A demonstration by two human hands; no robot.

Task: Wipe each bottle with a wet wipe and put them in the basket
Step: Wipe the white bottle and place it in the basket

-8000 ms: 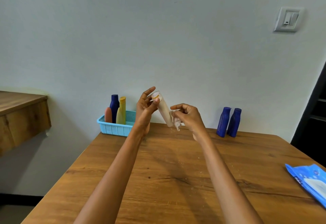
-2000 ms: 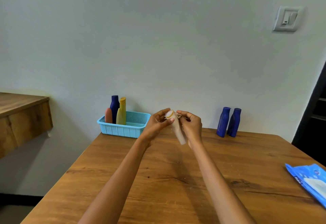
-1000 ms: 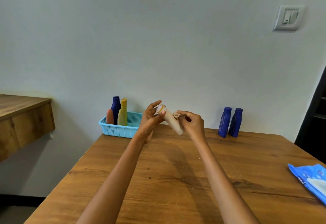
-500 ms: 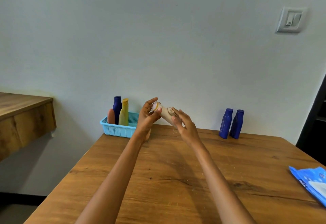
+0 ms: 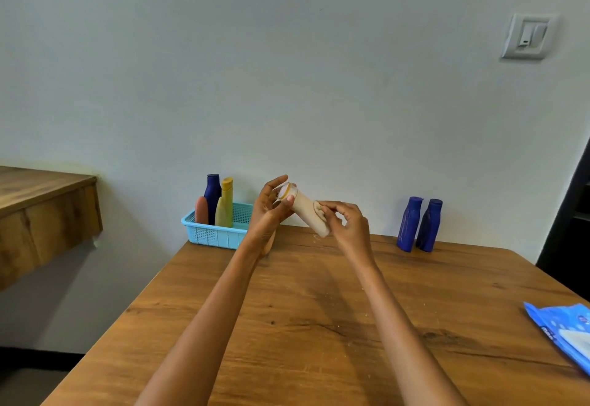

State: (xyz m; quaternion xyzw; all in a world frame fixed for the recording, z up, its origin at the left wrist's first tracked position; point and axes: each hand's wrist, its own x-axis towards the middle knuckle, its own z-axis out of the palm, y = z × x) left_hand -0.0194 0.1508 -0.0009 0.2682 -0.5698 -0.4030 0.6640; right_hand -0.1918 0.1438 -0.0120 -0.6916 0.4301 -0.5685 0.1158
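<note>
Left hand [image 5: 269, 211] pinches the cap end of the beige bottle [image 5: 305, 209], thumb across the cap, other fingers extended behind it. Right hand [image 5: 348, 225] has fingers curled, pinching a wadded wet wipe [image 5: 320, 214] against the bottle's lower body. Bottle is held in the air above the far edge of the table [image 5: 303, 325], tilted, cap up-left, base down-right. Versus half a second ago: right hand was flatter along the bottle near the cap, now it sits lower toward the base with fingers bunched on the wipe; bottle angle about the same. Light blue basket [image 5: 212, 234] at the far left corner holds three bottles upright (dark blue [image 5: 212, 193], yellow [image 5: 225, 206], pinkish [image 5: 201, 209]), unchanged. Two blue bottles [image 5: 418, 223] stand touching by the far edge, right of the hands, not moved. Blue wipes pack [image 5: 565, 332] lies at the right edge, partly cut off.
</note>
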